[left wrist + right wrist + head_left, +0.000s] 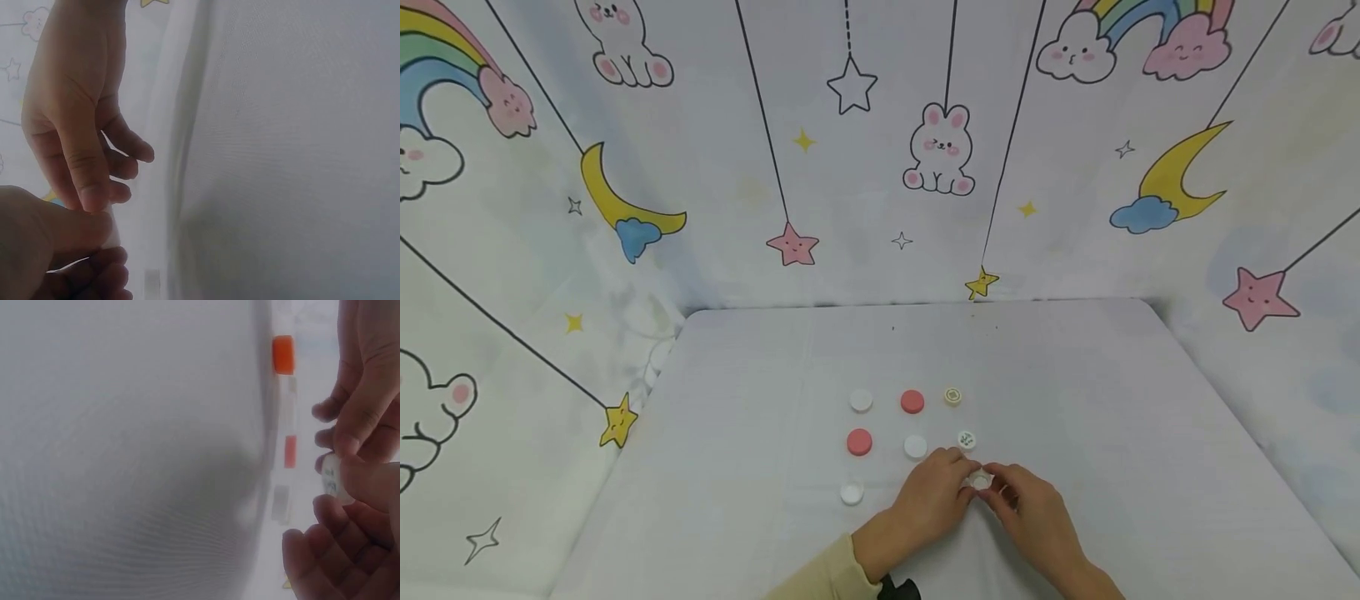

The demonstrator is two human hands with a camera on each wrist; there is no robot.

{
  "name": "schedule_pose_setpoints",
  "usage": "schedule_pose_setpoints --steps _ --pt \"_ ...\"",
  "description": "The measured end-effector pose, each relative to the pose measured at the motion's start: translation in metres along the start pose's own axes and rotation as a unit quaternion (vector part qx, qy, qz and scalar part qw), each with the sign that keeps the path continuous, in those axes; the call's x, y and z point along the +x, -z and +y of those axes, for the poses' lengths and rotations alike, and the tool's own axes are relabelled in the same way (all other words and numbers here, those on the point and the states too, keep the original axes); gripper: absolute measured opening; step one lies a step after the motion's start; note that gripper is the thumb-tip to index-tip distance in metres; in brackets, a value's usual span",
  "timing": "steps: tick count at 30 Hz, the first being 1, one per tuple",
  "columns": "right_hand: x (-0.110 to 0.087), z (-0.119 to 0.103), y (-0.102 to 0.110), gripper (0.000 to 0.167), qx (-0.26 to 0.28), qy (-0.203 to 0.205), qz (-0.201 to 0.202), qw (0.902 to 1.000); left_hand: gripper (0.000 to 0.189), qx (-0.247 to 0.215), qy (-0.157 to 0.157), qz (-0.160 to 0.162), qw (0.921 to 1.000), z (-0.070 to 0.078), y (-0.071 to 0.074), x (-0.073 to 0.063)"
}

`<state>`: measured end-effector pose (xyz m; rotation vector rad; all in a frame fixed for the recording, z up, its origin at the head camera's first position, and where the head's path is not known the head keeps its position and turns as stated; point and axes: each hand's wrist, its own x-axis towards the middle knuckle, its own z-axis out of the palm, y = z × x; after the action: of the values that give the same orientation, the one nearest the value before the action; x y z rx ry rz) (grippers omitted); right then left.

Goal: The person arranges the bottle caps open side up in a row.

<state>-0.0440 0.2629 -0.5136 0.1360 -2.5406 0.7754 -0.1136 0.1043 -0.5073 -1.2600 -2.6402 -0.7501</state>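
Observation:
A small round white disc [981, 480] is held just above the front part of the table, between both hands. My left hand [928, 496] pinches its left edge, and my right hand [1032, 515] pinches the right edge. Green marks show on the side of the disc [331, 475] seen in the right wrist view. From the left wrist, only a sliver of the white disc [113, 232] appears by the left thumb. Just beyond the hands lies another white disc with green marks [966, 439].
Left of the hands lie two red discs [859, 442], at different depths, and three plain white discs [852, 493]. A yellowish disc with a ringed pattern [952, 396] lies behind. White cloth covers the table [737, 400]; a printed curtain [880, 167] rises at its back.

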Motion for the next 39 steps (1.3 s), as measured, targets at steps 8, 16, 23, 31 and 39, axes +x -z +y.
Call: schedule_pose_setpoints --steps 8,16,23,31,39 --pt "-0.005 0.005 -0.002 0.029 -0.023 -0.053 -0.067 0.9961 0.023 0.019 0.01 -0.067 0.9975 -0.001 -0.005 0.0" --pt "-0.006 0.004 -0.005 0.027 -0.027 -0.074 -0.092 0.9927 0.021 0.038 0.002 -0.078 0.9962 -0.001 -0.009 -0.003" --pt "-0.005 0.004 -0.004 0.027 -0.027 -0.095 -0.114 0.9886 0.019 0.048 -0.016 -0.064 0.9966 -0.001 -0.012 -0.004" --pt "-0.005 0.006 -0.002 0.027 -0.038 -0.1 -0.123 0.9866 0.02 0.05 -0.022 -0.057 0.9969 0.001 -0.013 -0.003" --pt "-0.007 0.008 -0.005 0.027 -0.037 -0.105 -0.132 0.985 0.021 0.045 -0.022 -0.055 0.9972 0.001 -0.013 -0.005"
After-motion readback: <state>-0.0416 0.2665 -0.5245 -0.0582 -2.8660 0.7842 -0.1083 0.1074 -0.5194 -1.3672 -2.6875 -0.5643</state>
